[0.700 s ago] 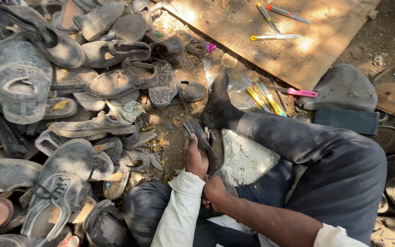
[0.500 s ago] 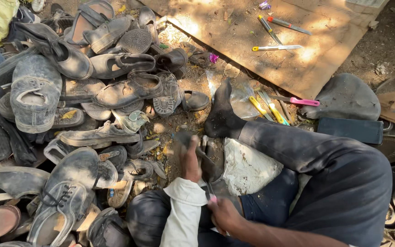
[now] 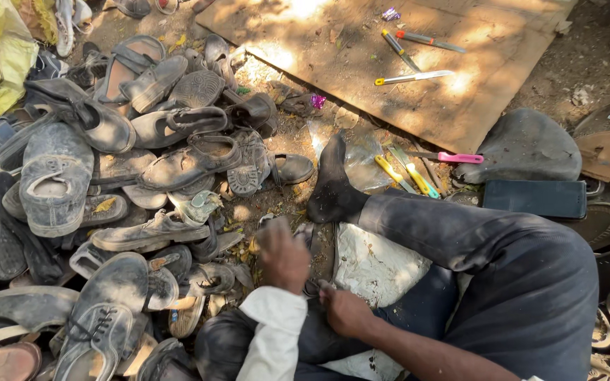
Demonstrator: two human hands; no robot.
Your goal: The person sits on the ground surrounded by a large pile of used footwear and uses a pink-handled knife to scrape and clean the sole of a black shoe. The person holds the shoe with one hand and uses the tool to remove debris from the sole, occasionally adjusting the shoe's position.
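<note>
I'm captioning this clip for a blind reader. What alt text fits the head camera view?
A person seated on dusty ground works a dark shoe part between the left hand and right hand, one socked foot stretched forward. A heap of worn shoes and sandals lies to the left, and knives and small tools rest on a wooden board ahead.

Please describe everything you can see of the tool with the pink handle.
The pink-handled tool lies flat on the dirt, beside the dark saddle-shaped pad and just below the board's edge. Its handle looks like plastic; a thin dark metal shaft points left. Neither hand touches it. The yellow-handled tools lie close by.
</note>
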